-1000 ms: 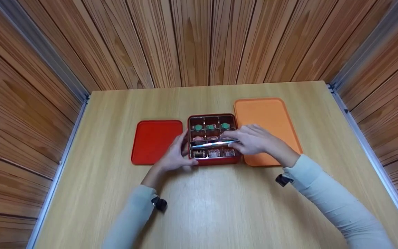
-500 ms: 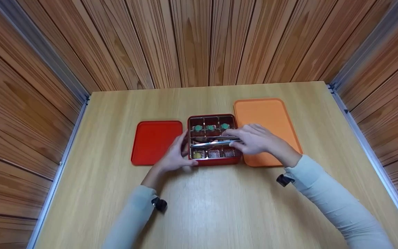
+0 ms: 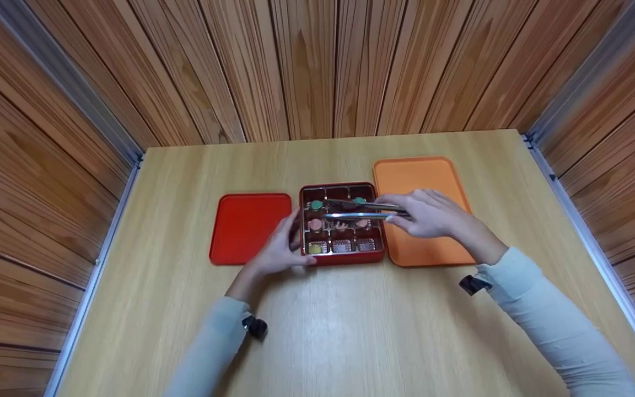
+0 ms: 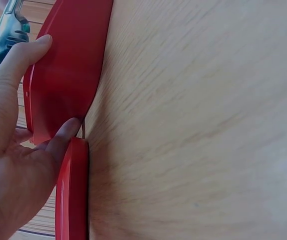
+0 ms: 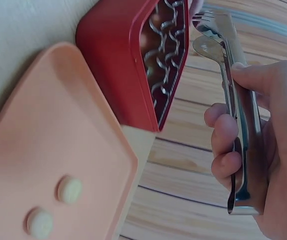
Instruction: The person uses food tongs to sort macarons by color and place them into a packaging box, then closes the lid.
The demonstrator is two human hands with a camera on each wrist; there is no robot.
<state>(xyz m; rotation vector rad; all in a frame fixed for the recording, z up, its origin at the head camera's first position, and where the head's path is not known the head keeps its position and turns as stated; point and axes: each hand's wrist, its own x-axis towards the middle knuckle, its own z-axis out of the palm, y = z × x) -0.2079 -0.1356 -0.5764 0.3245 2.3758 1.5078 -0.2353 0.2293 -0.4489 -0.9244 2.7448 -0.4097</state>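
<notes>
A red box (image 3: pixel 345 258) with a clear divided insert sits mid-table. Its compartments hold small round treats: green ones (image 3: pixel 316 205) towards the back, pink ones (image 3: pixel 316 224) in the middle row and a yellow one (image 3: pixel 315 248) at the front left. My left hand (image 3: pixel 280 251) rests at the box's near left corner, thumb on the front wall, fingers along the left side. My right hand (image 3: pixel 425 212) holds metal serving tongs (image 5: pixel 241 130), one end forked and one spoon-like. Their slightly parted tips hang over the compartments, hiding the back middle one in the head view.
Left of the box lies a flat red lid (image 3: pixel 248 229). An orange tray (image 3: pixel 416 173) lies against its right side, partly under my right arm; two pale round cookies (image 5: pixel 69 189) show on it in the right wrist view. Wood-panelled walls surround the table.
The tongs have lifted from the middle row and moved back and right with my right hand, their tips apart, uncovering the pink treats. My left hand has stayed at the box's corner.
</notes>
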